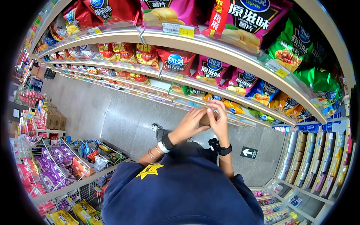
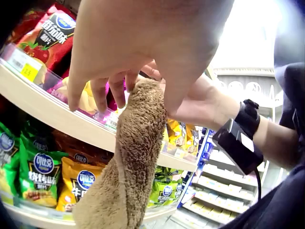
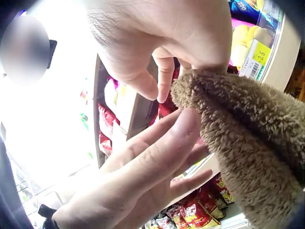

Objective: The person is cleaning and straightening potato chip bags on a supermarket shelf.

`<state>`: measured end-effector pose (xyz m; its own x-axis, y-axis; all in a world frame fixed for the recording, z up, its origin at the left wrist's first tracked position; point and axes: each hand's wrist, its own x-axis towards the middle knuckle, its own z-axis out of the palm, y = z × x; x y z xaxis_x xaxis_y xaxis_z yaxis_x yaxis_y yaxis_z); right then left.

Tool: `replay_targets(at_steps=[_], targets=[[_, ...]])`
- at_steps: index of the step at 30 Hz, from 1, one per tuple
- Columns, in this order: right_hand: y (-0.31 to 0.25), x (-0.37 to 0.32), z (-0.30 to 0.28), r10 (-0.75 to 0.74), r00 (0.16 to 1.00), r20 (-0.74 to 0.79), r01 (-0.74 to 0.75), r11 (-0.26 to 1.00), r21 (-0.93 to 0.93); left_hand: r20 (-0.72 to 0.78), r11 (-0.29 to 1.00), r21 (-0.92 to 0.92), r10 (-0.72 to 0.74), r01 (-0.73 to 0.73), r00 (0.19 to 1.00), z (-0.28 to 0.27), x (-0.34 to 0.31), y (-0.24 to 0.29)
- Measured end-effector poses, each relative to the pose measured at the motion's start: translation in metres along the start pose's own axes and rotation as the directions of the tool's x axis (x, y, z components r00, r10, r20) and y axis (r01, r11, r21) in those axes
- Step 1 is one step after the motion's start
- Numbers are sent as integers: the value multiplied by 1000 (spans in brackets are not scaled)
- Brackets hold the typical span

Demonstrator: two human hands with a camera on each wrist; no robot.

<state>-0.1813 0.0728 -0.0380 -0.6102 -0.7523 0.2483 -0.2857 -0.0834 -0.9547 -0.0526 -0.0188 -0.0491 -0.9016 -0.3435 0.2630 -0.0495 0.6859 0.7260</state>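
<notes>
A brown fluffy cloth (image 2: pixel 140 129) hangs folded from between the two hands, its lower part reaching down out of the left wrist view. My left hand (image 1: pixel 190 123) holds the upper end, its thumb (image 3: pixel 187 125) against the pile edge and the other fingers spread on the far side. Facing it, my right hand (image 1: pixel 219 122) grips the same end, with the cloth (image 3: pixel 243 138) coming out from beneath its palm. In the head view only a little of the cloth (image 1: pixel 204 120) shows between the hands.
Shelves of chip bags (image 1: pixel 245 17) rise just beyond the hands, with a curved shelf edge (image 2: pixel 90 126) close behind the cloth. Wire racks of packets (image 1: pixel 56 161) stand at the left. More stocked shelves (image 1: pixel 311 157) are at the right, above a grey tiled floor (image 1: pixel 123 112).
</notes>
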Motion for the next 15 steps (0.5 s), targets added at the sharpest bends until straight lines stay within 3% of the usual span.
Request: replay_targets(at_steps=[2, 5, 6, 8, 10, 12, 15], targets=[[-1, -12, -1, -43, 995, 93, 42, 999, 17, -102, 987, -157, -57, 41, 993, 2, -7, 4], [-8, -26, -5, -60, 980, 188, 54, 998, 36, 35, 973, -213, -86, 91, 996, -1, -19, -7], [-8, -30, -5, -47, 983, 177, 40, 998, 42, -21, 975, -221, -37, 31, 999, -4, -19, -4], [-5, -38, -10, -25, 982, 188, 13, 998, 63, 118, 916, -348, -168, 199, 979, -14, -24, 1], [-2, -48, -15, 101, 959, 264, -139, 982, 129, 239, 860, -403, -231, 312, 943, -27, -25, 9], [1, -57, -19, 187, 918, 349, -257, 952, 168, 217, 862, -437, -175, 256, 960, -30, -28, 12], [5, -64, -21, 171, 907, 386, -212, 975, 65, 177, 861, -451, -171, 234, 969, -29, -34, 16]])
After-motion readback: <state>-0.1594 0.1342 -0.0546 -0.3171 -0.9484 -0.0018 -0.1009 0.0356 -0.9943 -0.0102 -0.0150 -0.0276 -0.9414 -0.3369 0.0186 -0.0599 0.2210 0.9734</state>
